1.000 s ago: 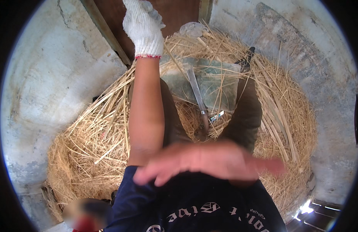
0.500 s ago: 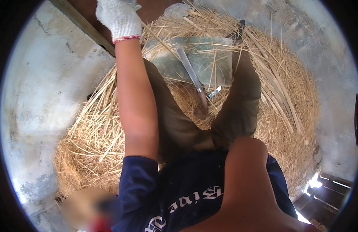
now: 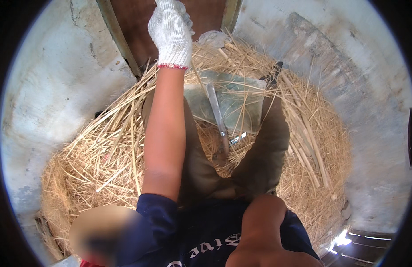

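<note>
My left hand [image 3: 170, 32] wears a white knit glove with a red cuff edge. It is stretched forward at the top of the view, over the far edge of the straw heap [image 3: 103, 160] and against a brown wooden panel [image 3: 139, 22]. Its fingertips run out of the picture, so I cannot see whether it holds anything. Of my right arm only the bent upper part [image 3: 263, 231] shows at the bottom; the hand itself is out of sight. Between my knees a long-bladed knife [image 3: 216, 113] lies on a greenish flat slab [image 3: 241, 102].
I sit on the straw in brown trousers [image 3: 268, 155], between rough concrete walls [image 3: 50, 89]. A crumpled clear plastic scrap [image 3: 212, 39] lies right of the glove. A small metal piece [image 3: 238, 138] lies by the knife handle. Dark slats [image 3: 366, 244] show at lower right.
My right hand, spread across my chest a second ago, has risen out of view, leaving only the upper arm. The gloved left hand stays stretched forward.
</note>
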`<state>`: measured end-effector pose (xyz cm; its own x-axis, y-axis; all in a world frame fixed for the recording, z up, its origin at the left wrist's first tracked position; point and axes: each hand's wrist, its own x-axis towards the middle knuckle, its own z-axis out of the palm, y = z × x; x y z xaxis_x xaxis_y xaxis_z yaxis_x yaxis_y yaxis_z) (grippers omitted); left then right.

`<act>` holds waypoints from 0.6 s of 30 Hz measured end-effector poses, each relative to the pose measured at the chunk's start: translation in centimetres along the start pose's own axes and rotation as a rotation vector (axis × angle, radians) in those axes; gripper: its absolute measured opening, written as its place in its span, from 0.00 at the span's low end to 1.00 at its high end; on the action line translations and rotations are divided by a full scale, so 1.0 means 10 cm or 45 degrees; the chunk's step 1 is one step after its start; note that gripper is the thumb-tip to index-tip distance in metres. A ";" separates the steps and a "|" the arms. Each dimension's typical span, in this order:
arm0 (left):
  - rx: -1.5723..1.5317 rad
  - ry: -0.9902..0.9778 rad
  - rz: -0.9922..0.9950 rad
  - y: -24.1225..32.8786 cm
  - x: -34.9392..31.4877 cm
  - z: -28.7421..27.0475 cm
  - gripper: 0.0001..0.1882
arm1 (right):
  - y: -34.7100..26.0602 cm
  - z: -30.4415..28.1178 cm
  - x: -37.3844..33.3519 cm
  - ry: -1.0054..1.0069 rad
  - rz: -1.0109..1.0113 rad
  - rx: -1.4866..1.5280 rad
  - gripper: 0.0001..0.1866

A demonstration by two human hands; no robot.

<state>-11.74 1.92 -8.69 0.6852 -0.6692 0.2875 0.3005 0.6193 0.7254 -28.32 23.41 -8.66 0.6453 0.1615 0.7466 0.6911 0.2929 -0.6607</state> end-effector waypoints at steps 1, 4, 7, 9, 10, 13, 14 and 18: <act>0.028 0.010 0.009 0.00 -0.01 -0.02 0.29 | 0.01 0.00 -0.01 -0.004 0.009 -0.025 0.46; 0.067 -0.030 0.055 0.02 0.00 -0.05 0.30 | 0.02 0.03 0.00 -0.025 0.027 -0.085 0.44; -0.081 -0.022 -0.001 0.02 0.02 -0.04 0.26 | 0.02 0.02 0.00 -0.005 0.039 -0.150 0.41; -0.145 -0.011 0.016 0.02 0.03 -0.03 0.25 | 0.03 0.03 -0.02 0.000 0.048 -0.178 0.40; -0.150 0.000 0.001 0.02 0.03 -0.04 0.25 | 0.04 0.04 -0.03 0.014 0.057 -0.190 0.39; -0.043 0.019 0.019 0.00 0.03 -0.05 0.24 | 0.06 0.10 -0.08 0.029 0.066 -0.204 0.36; -0.076 0.005 0.012 0.00 0.04 -0.07 0.24 | 0.07 0.12 -0.10 0.040 0.063 -0.219 0.35; -0.075 0.007 0.005 -0.02 0.06 -0.10 0.25 | 0.09 0.21 -0.24 0.071 0.035 -0.380 0.32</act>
<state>-10.72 1.84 -9.34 0.6900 -0.6647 0.2864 0.3363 0.6448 0.6863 -29.98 25.28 -10.90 0.6761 0.1109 0.7284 0.7331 -0.0018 -0.6801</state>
